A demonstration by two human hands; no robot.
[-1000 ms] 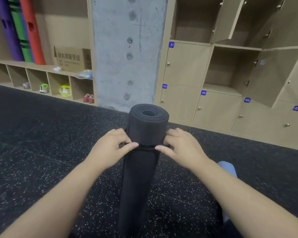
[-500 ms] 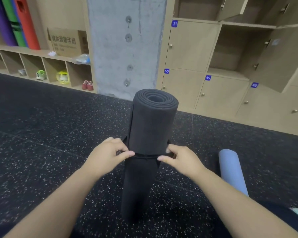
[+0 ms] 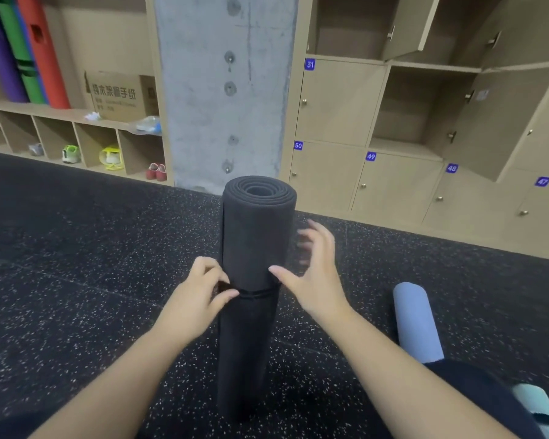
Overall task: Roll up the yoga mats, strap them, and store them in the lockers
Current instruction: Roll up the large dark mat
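upright rolled black mat [image 3: 256, 248] between left hand [image 3: 197, 296] and right hand [image 3: 314, 267]

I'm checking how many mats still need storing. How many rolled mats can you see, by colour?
Black, standing upright on the floor between the hands: 1
Blue-grey, lying on the floor: 1
Light teal, at the bottom right edge: 1
Purple, on the shelf: 1
Green, on the shelf: 1
Red, on the shelf: 1
Total: 6
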